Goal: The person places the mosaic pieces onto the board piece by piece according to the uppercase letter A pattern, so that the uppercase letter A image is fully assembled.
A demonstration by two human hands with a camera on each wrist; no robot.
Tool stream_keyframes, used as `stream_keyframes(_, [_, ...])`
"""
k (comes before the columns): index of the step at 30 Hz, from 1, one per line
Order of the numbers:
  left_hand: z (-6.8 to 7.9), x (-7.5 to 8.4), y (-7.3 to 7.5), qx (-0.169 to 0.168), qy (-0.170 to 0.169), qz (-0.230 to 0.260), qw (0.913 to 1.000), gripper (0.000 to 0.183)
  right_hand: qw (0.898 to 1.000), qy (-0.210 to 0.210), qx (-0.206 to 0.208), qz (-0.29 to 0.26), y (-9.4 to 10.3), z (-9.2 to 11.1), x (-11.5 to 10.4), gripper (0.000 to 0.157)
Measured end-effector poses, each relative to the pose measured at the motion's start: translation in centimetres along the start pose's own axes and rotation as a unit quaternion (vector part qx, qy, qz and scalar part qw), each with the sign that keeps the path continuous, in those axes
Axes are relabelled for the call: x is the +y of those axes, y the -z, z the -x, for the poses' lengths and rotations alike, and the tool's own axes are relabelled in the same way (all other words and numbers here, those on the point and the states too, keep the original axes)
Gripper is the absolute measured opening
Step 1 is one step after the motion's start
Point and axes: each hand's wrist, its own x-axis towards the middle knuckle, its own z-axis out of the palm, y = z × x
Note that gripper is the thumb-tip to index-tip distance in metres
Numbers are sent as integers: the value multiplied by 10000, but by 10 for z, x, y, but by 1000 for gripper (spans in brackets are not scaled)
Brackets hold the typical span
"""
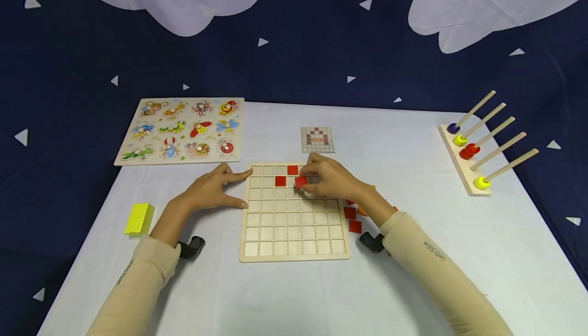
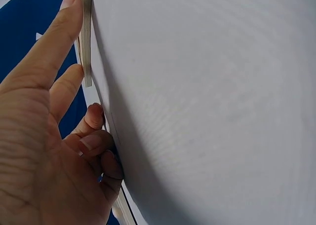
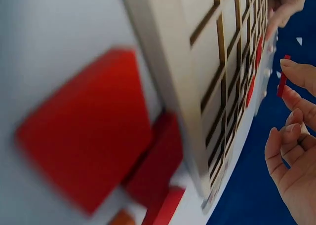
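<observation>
White tabletop (image 1: 285,300) spread wide before the wooden grid board (image 1: 294,258); loose red tiles (image 1: 355,226) lay just beside its right edge. The left hand (image 1: 207,189) rested spread thumb and forefinger against its left edge. Over its upper rows, the right hand (image 1: 336,178) pinched a thin, square, bright-red tile (image 1: 300,182).

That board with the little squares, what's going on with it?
A person's right hand pinches a red tile over the wooden grid board, while the left hand touches its left edge. Two red tiles sit in its upper cells, and more red tiles lie to its right. A small pattern card lies beyond it.
</observation>
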Motion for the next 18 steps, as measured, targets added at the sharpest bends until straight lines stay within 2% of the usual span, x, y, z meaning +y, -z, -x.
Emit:
stream_keyframes(11, [-1, 0, 0, -51, 20, 6, 10000, 90, 9992, 275, -206, 189, -19, -17, -23, 31])
stream_keyframes(18, [-1, -1, 0, -58, 14, 7, 10000, 89, 9984, 387, -300, 268, -26, -27, -33, 26])
